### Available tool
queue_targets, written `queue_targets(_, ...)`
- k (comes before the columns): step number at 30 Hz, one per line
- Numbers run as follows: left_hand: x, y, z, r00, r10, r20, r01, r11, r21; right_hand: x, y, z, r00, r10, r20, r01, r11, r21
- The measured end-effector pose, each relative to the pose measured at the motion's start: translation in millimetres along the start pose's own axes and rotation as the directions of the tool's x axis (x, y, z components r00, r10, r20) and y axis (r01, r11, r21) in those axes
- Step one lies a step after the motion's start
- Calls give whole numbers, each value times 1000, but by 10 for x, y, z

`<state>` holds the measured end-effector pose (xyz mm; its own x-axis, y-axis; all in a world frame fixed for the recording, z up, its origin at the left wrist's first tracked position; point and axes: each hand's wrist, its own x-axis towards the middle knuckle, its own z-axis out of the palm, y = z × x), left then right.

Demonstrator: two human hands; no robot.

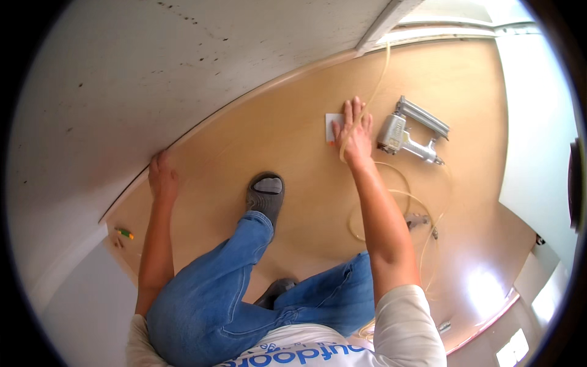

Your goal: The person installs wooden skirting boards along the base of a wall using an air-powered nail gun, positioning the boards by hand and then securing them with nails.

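Note:
My left hand (163, 177) is at the foot of the wall, its bent fingers pressed together on a thin edging strip (205, 122) that follows the curved base. A narrow dark gap shows between strip and wall. My right hand (357, 136) lies palm down with its fingers stretched out on the tan board floor (293, 128). Partly beneath its thumb side is a small white card (331, 127) with an orange mark. A thin yellowish air hose (384, 68) runs over this hand. Just right of it, a silver pneumatic nail gun (413, 129) rests on its side.
A white wall (122, 79) with dark specks curves along the left. Loose hose coils (408, 183) lie by my right forearm, near a metal fitting (417, 220). A green and yellow small tool (125, 233) sits at the left floor edge. My shod foot (266, 192) is between my arms.

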<state>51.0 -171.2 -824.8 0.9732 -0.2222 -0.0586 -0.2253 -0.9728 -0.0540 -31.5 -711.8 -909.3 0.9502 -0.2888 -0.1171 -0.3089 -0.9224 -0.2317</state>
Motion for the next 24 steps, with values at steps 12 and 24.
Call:
queue_targets(12, 128, -338, 246, 994, 32, 108, -34, 999, 10, -71, -52, 31, 979, 124, 160, -107, 988, -112)
queue_targets(24, 226, -643, -45, 993, 55, 108, -36, 983, -178, -79, -100, -8, 980, 113, 166, -93, 988, -122)
